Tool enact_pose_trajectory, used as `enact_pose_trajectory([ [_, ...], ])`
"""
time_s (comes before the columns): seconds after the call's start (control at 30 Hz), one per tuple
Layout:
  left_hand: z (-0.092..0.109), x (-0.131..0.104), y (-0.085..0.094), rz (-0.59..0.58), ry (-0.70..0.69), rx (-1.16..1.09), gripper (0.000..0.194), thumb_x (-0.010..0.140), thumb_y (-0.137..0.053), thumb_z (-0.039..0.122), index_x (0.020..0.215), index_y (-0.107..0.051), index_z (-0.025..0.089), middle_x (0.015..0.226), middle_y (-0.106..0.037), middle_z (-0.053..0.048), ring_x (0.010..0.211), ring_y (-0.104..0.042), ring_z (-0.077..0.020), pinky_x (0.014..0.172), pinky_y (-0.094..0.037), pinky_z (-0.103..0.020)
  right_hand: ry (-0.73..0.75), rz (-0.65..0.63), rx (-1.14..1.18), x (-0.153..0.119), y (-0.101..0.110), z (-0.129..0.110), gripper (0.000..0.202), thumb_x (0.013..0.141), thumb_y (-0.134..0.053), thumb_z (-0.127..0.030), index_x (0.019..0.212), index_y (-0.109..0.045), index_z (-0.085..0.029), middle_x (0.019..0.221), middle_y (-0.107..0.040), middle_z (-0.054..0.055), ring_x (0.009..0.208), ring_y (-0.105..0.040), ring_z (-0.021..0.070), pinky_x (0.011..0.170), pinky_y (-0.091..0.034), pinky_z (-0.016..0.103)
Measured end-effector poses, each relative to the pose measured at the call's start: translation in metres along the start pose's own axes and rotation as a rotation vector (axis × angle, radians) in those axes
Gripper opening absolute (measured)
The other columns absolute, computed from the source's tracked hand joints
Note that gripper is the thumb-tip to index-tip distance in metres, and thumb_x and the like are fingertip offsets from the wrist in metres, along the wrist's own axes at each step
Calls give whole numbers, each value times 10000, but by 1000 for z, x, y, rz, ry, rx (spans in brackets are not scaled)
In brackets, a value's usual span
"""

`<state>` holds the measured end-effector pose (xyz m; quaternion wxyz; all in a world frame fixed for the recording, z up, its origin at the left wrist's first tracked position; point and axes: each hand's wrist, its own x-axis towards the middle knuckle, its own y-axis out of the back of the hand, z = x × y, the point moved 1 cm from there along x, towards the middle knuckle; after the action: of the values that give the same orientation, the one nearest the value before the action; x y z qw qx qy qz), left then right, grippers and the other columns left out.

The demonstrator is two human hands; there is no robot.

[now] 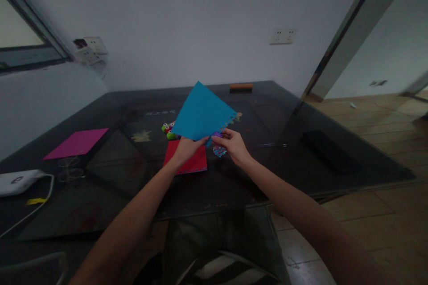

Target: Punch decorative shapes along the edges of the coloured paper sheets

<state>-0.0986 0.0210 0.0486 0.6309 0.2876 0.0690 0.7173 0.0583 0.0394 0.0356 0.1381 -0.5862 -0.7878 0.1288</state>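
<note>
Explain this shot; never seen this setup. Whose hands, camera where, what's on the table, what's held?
No robot: just a person's bare hands, in one picture from a camera worn on the head, looking forward and down. The left hand holds a blue sheet; the right hand pinches a small purple thing, too small to identify, at the sheet's edge. On the dark table are a red sheet, a pink sheet at left, toys with eyes and a black object at right.

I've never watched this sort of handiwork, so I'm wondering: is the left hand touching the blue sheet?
Touching: the head view shows the left hand with its thumb along the lower edge of the blue sheet.
</note>
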Motion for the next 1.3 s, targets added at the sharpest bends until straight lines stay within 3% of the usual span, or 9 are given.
enact_pose_trajectory([
  [0.3, -8, 1, -1, 20, 20, -59, 337, 677, -631, 338, 981, -662, 196, 1020, -687, -65, 1117, -537, -242, 999, -352, -393, 2, 22, -16, 2, 0, 1, 348, 473, -808, -301, 681, -556, -180, 654, -627, -17, 604, -596, 127, 684, -491, 304],
  [0.87, -4, 1, -1, 74, -2, -257, 467, 604, -721, 269, 1057, -630, 201, 1062, -673, -78, 1185, -488, -240, 1042, -286, -367, -2, 38, 21, 1, -1, 0, 327, 475, -811, -273, 675, -569, -179, 655, -627, -15, 619, -602, 133, 724, -497, 330],
  [1.03, 1, -4, -11, 72, 47, -366, 501, 663, -693, 330, 1125, -590, 167, 1083, -663, -93, 1141, -523, -252, 1016, -333, -383, 58, 48, 0, 1, -1, 0, 301, 495, -801, -287, 672, -582, -180, 665, -629, -8, 634, -596, 138, 711, -485, 319],
  [1.3, -11, -6, -28, 69, 84, -702, 502, 714, -657, 417, 1154, -563, 194, 1171, -619, -83, 1136, -531, -242, 1007, -358, -396, 84, 43, 51, -1, -5, -2, 300, 490, -797, -282, 667, -577, -183, 673, -617, -12, 636, -581, 129, 735, -484, 327],
])
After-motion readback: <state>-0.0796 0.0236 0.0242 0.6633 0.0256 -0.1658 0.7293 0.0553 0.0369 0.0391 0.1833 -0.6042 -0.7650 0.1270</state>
